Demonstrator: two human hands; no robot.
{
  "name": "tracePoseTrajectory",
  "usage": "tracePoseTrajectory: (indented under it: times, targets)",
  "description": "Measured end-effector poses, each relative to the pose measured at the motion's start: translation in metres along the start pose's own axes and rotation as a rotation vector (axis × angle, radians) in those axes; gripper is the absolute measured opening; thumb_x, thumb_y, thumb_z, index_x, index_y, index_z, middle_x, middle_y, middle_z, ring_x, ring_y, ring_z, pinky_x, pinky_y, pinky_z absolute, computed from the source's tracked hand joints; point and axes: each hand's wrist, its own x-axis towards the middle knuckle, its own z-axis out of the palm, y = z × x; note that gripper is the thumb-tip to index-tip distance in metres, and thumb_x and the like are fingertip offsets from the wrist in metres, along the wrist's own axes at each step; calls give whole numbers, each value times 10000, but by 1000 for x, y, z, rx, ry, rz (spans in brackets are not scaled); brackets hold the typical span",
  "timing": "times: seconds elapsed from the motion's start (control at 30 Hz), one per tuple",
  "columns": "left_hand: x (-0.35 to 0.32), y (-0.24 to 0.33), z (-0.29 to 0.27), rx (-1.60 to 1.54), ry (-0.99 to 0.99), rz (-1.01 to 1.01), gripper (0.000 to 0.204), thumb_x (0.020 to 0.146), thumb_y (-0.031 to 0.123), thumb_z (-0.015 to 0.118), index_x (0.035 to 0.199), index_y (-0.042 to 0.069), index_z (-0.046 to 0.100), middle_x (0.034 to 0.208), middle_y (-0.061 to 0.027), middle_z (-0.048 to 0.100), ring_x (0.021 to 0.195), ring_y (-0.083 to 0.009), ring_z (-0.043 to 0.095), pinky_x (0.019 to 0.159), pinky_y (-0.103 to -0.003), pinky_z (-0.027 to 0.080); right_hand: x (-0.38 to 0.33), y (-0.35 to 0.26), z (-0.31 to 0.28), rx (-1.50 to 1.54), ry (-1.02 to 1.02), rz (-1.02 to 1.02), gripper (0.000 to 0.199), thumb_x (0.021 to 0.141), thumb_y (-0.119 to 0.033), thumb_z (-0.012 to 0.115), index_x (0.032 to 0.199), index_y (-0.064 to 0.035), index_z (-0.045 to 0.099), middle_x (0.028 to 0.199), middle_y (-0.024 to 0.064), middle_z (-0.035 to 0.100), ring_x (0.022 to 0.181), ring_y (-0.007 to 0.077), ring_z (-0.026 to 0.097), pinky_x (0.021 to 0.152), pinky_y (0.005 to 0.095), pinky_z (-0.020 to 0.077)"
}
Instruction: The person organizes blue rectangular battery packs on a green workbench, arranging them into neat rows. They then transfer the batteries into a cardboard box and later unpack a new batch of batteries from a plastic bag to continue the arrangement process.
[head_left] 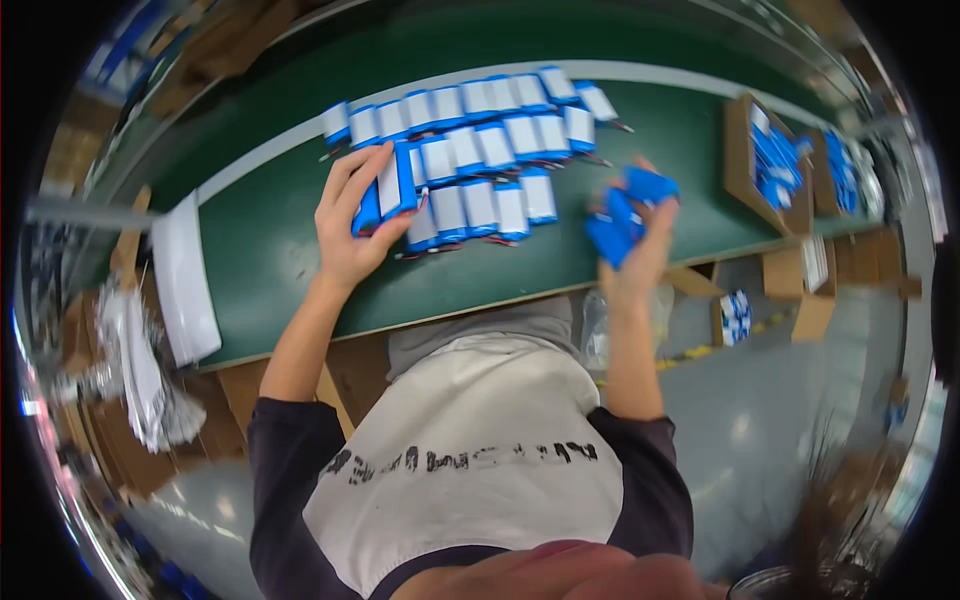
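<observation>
Blue packs (390, 188), partly hidden by hands (348, 235), right blurred

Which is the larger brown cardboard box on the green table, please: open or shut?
Open: flat blue packs show inside the box.

Battery packs (495, 146) lie on the table (270, 260) (in three rows), left of a box (738, 150).

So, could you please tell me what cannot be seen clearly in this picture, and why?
In the head view:
Blue packs in the right hand: blurred, so their number is unclear.
Held packs in the left hand: partly covered by that hand.
Lower contents of the cardboard box: hidden by its wall and the upper packs.
Wire ends of the laid-out packs: too small for detail.
</observation>
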Motion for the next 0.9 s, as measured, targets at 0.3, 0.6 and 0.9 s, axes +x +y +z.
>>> tracePoseTrajectory:
  times: [0.3,0.6,0.9]
  targets:
    - [58,77,111,-58,-322,396,581,694,286,939,1244,164,801,1348,-170,633,1182,-348,610,993,-449,500,-29,-10,50,651,-82,496,777,1031,-752,409,1454,-117,559,1377,94,629,1243,253,645,1079,402,523]
    - [69,82,128,64,-421,473,501,816,411,798,1261,183,776,1339,-165,619,1184,-362,592,1059,-510,444,-18,16,28,936,-143,538,745,1019,-783,386,1428,-194,590,1403,80,625,1301,277,605,1118,468,487]
    - [18,16,17,270,-34,534,404,1012,381,542,1195,57,701,1193,-173,674,1122,-339,634,1082,-590,421,40,-84,-20,771,24,-5,748,990,-823,392,1338,-210,643,1328,110,646,1269,404,589,1034,740,467]
